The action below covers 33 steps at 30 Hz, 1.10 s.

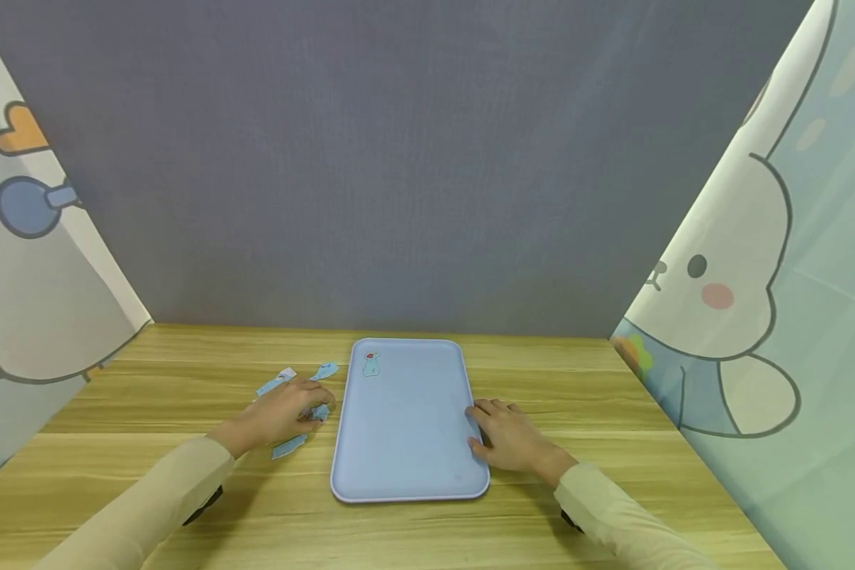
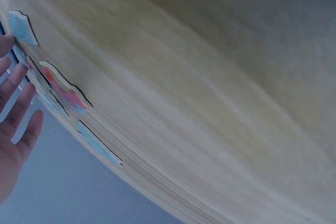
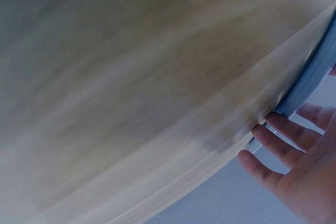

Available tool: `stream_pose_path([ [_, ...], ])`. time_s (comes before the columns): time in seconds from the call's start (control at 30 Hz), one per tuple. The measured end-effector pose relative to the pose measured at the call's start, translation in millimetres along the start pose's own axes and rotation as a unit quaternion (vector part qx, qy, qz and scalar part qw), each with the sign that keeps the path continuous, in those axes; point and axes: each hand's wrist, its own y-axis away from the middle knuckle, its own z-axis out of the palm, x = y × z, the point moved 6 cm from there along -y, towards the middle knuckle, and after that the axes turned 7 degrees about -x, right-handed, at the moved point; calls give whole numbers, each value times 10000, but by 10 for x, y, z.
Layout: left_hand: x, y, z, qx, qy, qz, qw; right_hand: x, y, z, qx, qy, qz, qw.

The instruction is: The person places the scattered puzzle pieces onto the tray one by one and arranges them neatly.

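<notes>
A pale blue rectangular tray (image 1: 413, 427) lies on the wooden table. One small light blue picture piece (image 1: 371, 366) with a red detail sits inside its far left corner. Left of the tray, my left hand (image 1: 281, 412) hovers low over several irregular blue picture pieces (image 1: 289, 446), partly covering them; its fingers (image 2: 30, 129) look loosely extended. A pink, red and blue piece (image 2: 65, 88) shows in the left wrist view. My right hand (image 1: 518, 442) rests at the tray's right rim, fingers (image 3: 278, 147) spread and fairly straight, gripping nothing.
The wooden table (image 1: 185, 372) extends on both sides of the tray. A grey panel (image 1: 399, 174) stands behind it. Cartoon-printed curtains hang at the left (image 1: 50, 301) and right (image 1: 819, 317).
</notes>
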Motion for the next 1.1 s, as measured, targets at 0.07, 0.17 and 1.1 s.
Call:
stream_pose_path([
  [0.07, 6, 1, -9, 109, -44, 99, 9999, -2, 2, -1, 12, -6, -4, 10000],
  [0.17, 13, 6, -21, 229, -61, 224, 9995, -5, 0, -4, 30, 2, -10, 10000],
  [1.1, 4, 5, 26, -143, -423, -26, 9990, 1, -8, 9, 82, 35, -33, 10000],
])
